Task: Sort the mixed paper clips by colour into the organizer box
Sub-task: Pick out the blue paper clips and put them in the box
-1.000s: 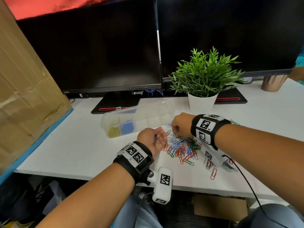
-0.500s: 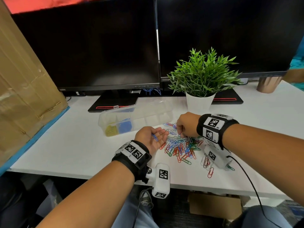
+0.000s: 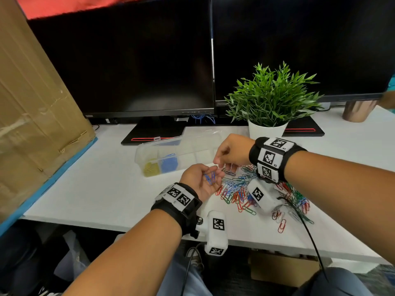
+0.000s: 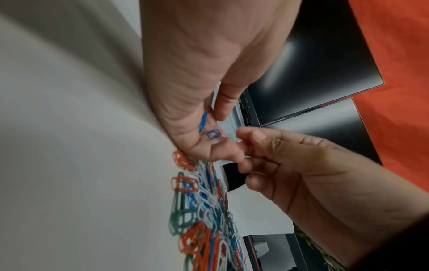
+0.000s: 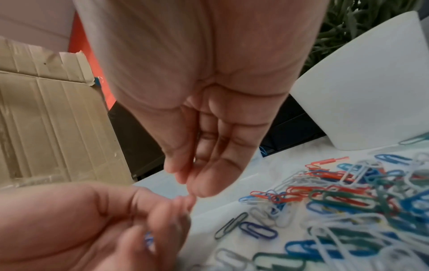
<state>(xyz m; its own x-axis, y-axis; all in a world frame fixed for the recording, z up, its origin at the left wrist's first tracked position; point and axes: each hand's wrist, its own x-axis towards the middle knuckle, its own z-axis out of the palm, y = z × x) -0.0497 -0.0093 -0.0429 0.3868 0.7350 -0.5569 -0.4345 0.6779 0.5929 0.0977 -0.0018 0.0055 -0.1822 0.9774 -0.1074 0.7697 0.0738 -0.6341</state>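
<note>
A mixed pile of coloured paper clips lies on the white desk in front of me. My left hand is palm-up and cupped beside the pile, its fingers curled round blue paper clips, also visible in the left wrist view as blue paper clips. My right hand hovers just above the left fingertips, its thumb and fingertips pressed together with no clip visible between them. The clear organizer box lies behind, holding yellow clips and blue clips in its left compartments.
A potted plant stands right behind my right hand. Two dark monitors on black bases fill the back. A cardboard box walls the left side. A copper cup sits far right. Stray clips lie near the front edge.
My right hand has lifted off the pile and moved left over the left fingertips. More blue clips show in the left palm than before.
</note>
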